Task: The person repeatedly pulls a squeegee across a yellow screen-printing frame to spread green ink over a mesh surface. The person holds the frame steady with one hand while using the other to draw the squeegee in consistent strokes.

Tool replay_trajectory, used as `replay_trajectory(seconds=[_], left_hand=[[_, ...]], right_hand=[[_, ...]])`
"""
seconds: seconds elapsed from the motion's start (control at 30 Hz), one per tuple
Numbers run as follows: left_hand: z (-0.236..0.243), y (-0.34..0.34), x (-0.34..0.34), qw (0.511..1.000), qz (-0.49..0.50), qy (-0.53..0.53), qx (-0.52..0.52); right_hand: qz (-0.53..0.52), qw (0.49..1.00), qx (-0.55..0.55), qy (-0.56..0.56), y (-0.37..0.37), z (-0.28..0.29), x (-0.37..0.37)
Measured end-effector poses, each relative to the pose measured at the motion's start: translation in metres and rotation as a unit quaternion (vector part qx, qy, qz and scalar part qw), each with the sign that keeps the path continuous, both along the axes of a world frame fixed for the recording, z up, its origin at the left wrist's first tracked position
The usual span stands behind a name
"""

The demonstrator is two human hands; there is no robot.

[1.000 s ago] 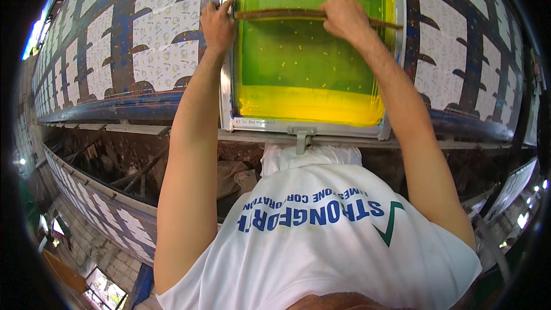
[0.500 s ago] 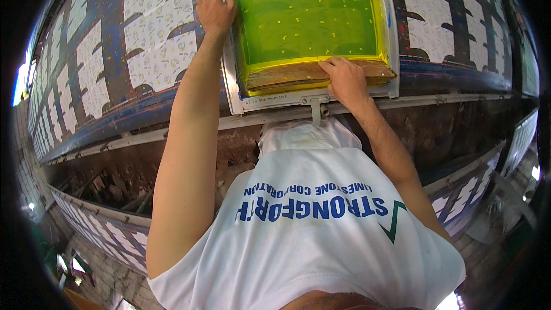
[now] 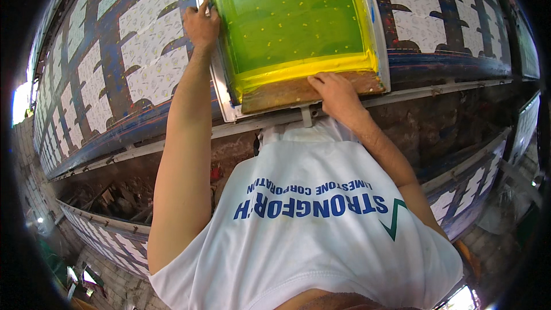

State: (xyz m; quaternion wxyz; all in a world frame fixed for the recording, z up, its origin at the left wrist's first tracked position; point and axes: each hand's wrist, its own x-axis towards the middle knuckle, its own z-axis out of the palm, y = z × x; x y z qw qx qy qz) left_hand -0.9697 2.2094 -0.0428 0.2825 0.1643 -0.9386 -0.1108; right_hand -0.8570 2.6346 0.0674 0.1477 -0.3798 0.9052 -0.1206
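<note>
Wooden blade (image 3: 278,95) lies along the near end of the green screen (image 3: 290,20); your right hand (image 3: 337,94) holds its upper edge, fingers narrow. Your left hand (image 3: 201,25) touches the frame (image 3: 221,87), fingers bent, grip unclear. Brace that rail; keep blade pressure even.

Screen (image 3: 224,89): rect. metal frame, green mesh w/ small yellow specks, yellow border (thickest at the near end), lying slightly askew. Squeegee (image 3: 270,95): long brown bar, approx. wood, stained, set crosswise at the frame's near end, broad face showing.
</note>
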Motion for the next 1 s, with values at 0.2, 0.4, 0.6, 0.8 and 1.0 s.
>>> replay_trajectory(seconds=[0.2,0.4,0.6,0.8,1.0], left_hand=[[0.006,0.002,0.000,1.000,-0.010,0.002,-0.022],[0.007,0.001,0.000,0.999,-0.013,-0.034,-0.036],[0.007,0.000,0.001,0.997,0.003,-0.078,-0.026],[0.010,0.004,0.001,0.996,0.006,-0.081,-0.034],[0.015,0.005,0.004,0.999,-0.013,-0.043,-0.004]], right_hand=[[0.080,0.996,0.038,-0.030,0.024,0.004,0.003],[-0.048,0.984,-0.126,-0.113,0.093,0.010,-0.034],[-0.269,0.939,-0.195,-0.086,0.171,-0.019,-0.101],[-0.369,0.886,-0.201,-0.196,0.178,-0.042,-0.138],[-0.343,0.919,-0.152,-0.120,0.153,-0.057,-0.147]])
